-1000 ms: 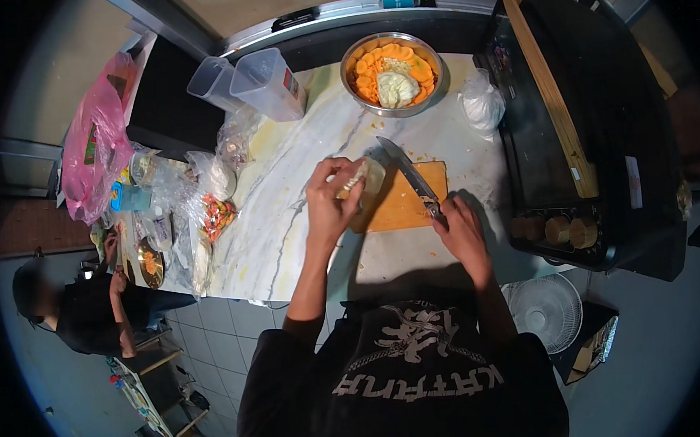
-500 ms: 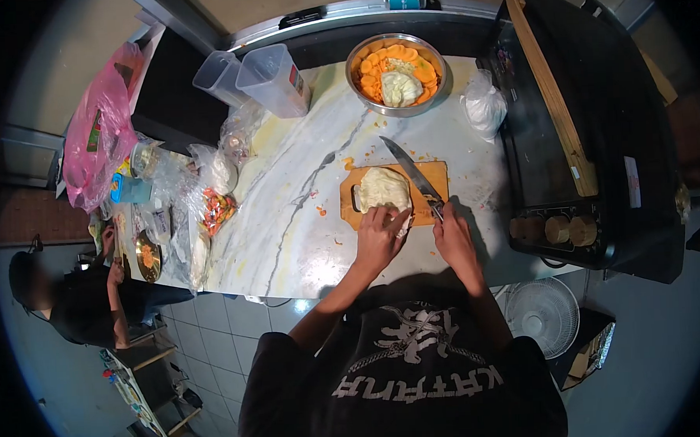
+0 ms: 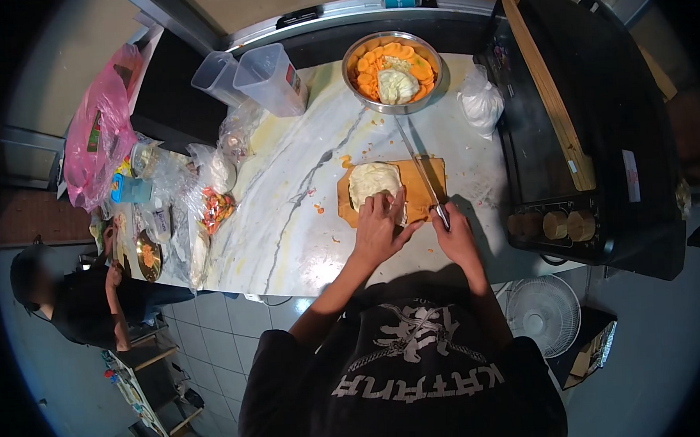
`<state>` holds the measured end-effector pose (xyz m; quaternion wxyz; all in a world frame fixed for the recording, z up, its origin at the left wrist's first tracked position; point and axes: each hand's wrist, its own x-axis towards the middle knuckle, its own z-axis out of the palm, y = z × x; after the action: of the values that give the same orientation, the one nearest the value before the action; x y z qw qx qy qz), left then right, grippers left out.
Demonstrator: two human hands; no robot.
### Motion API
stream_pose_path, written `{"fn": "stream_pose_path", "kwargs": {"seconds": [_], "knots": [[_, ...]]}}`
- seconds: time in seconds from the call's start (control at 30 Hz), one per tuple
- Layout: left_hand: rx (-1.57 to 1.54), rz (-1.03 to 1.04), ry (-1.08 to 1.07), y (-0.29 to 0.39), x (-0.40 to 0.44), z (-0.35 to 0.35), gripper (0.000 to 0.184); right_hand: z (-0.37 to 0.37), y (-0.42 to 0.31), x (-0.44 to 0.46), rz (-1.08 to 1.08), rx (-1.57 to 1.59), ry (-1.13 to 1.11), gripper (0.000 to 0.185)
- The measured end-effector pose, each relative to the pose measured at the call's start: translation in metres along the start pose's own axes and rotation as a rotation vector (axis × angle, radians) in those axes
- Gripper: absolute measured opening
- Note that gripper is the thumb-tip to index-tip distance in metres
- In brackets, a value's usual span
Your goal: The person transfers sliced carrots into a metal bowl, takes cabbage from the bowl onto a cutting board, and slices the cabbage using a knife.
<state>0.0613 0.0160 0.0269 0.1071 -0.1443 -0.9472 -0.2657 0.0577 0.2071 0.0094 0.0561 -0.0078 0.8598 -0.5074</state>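
A pale piece of cabbage (image 3: 374, 183) lies on a wooden cutting board (image 3: 435, 173) in front of me. My left hand (image 3: 379, 229) rests on the cabbage's near edge, fingers stretched out over it and thumb spread to the right. In my right hand (image 3: 454, 233) is a large kitchen knife (image 3: 420, 163), gripped by its handle. Its blade points away from me, over the right part of the board and apart from the cabbage. Beyond the board stands a steel bowl (image 3: 350, 88) holding orange carrot slices and another pale cabbage piece.
A black oven (image 3: 588, 130) stands at the right, beside a tied white bag (image 3: 482, 103). Clear plastic containers (image 3: 270, 81), plastic bags and a pink bag (image 3: 100, 132) crowd the left. Scraps dot the marble tabletop (image 3: 289, 244). Another person (image 3: 80, 300) works at far left.
The knife has swung so its blade points more straight ahead. My left thumb has moved away from the fingers, which lie flatter on the cabbage. The cabbage has turned slightly.
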Motion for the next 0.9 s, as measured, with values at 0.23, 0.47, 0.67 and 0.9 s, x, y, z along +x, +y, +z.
{"fn": "stream_pose_path", "kwargs": {"seconds": [0.23,0.47,0.67,0.9], "knots": [[-0.014,-0.028,-0.097,-0.011,0.005,-0.004,0.051,0.006,0.008,-0.008,-0.041,-0.068,-0.062,0.022],[0.140,0.050,-0.019,-0.016,0.016,-0.014,0.048,0.016,0.012,-0.020,-0.013,-0.051,-0.069,0.021],[0.171,0.048,-0.148,-0.036,0.016,0.003,0.054,0.019,0.014,-0.024,0.077,-0.047,-0.111,0.021],[0.249,0.044,-0.161,-0.040,0.006,0.013,0.059,0.016,0.003,-0.022,0.015,-0.119,-0.077,0.019]]}}
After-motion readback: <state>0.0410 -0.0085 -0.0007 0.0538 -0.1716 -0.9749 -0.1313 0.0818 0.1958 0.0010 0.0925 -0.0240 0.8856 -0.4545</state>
